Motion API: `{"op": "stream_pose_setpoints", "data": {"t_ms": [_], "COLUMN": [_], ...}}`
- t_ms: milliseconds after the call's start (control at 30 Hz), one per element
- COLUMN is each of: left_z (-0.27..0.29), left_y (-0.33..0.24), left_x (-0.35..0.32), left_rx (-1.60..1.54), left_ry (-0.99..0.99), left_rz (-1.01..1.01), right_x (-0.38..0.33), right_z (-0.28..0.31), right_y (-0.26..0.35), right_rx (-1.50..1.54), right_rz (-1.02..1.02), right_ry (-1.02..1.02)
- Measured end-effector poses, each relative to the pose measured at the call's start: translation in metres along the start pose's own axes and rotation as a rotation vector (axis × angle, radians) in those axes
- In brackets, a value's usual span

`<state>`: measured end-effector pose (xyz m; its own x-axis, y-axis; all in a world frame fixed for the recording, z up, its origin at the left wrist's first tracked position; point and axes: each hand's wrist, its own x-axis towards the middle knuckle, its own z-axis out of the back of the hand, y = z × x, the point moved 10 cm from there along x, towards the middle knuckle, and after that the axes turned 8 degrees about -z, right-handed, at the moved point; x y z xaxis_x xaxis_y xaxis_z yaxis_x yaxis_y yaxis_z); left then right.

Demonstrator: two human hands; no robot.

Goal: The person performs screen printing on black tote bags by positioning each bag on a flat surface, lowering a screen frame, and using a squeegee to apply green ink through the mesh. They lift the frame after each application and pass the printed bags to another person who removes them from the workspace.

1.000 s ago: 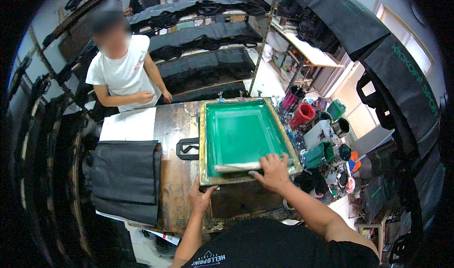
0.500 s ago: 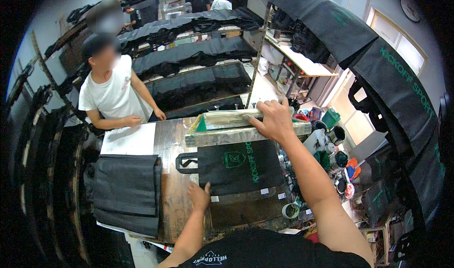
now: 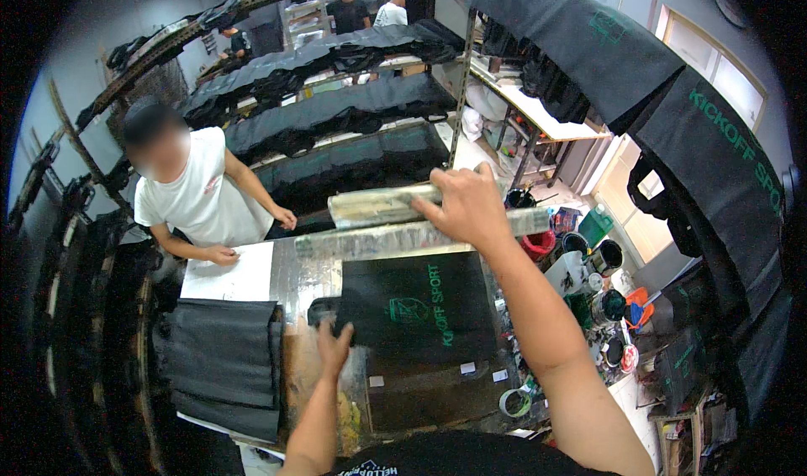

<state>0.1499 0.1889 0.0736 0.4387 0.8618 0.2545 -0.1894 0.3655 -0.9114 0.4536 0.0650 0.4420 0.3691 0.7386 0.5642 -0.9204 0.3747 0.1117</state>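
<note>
A black flat bag (image 3: 387,278) with a green crest and green lettering lies on the worktable. Its dark handle (image 3: 321,310) juts out on the left, blurred. My left hand (image 3: 334,347) is at that handle, thumb and fingers apart; whether it touches the handle is unclear. Above the bag's far edge, my right hand (image 3: 471,207) is closed over a long pale squeegee (image 3: 374,208). Just below it is the near side of a raised, ink-stained screen-printing frame (image 3: 378,241). The hand hides part of the squeegee.
Stacked black bags (image 3: 218,362) lie at left beside a white sheet (image 3: 227,274). A person in a white shirt (image 3: 189,182) stands across the table. Ink pots (image 3: 607,257) and a tape roll (image 3: 514,402) sit at right. Racks of black bags (image 3: 336,106) surround the table.
My left hand has moved from the bag's lower left corner up to its handle. My right hand has lifted the frame and squeegee further. The view has shifted slightly.
</note>
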Motion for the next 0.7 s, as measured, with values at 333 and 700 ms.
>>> {"op": "stream_pose_setpoints", "data": {"t_ms": [333,700], "left_z": [0.226,0.347], "left_y": [-0.009,0.070], "left_x": [0.070,-0.068], "left_rx": [-0.011,0.944], "left_ry": [-0.053,-0.068], "left_rz": [0.288,0.031], "right_x": [-0.018,-0.052], "right_z": [0.001,0.005], "right_y": [-0.001,0.008], "right_rx": [0.017,-0.020], "right_rz": [-0.019,0.003], "right_ry": [0.046,-0.028]}}
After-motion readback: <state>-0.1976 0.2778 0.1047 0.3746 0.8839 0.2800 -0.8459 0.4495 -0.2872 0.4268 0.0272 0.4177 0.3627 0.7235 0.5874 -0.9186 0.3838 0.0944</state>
